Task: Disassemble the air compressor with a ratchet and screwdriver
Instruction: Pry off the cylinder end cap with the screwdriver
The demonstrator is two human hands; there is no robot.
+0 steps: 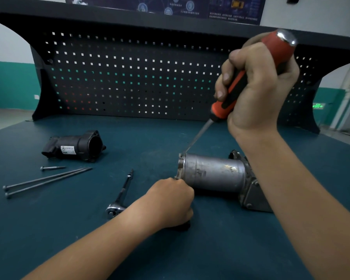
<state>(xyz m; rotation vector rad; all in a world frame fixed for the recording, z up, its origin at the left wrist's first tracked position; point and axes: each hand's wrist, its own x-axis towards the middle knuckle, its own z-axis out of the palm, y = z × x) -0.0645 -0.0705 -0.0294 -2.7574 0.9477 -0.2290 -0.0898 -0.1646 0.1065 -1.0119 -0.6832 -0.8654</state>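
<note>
The air compressor (214, 172), a grey metal cylinder with a cast block at its right end, lies on its side on the blue bench top. My right hand (259, 85) grips the red and black handle of a screwdriver (230, 100), whose tip meets the top edge of the cylinder's left end cap. My left hand (170, 201) is curled against the lower left end of the cylinder, fingers hidden under it. A ratchet (120, 196) lies on the bench just left of my left wrist.
A black plastic housing (75, 146) with a white label lies at the left. Below it are a short bolt (53, 168) and two long bolts (47, 181). A dark pegboard (129, 77) stands along the back of the bench.
</note>
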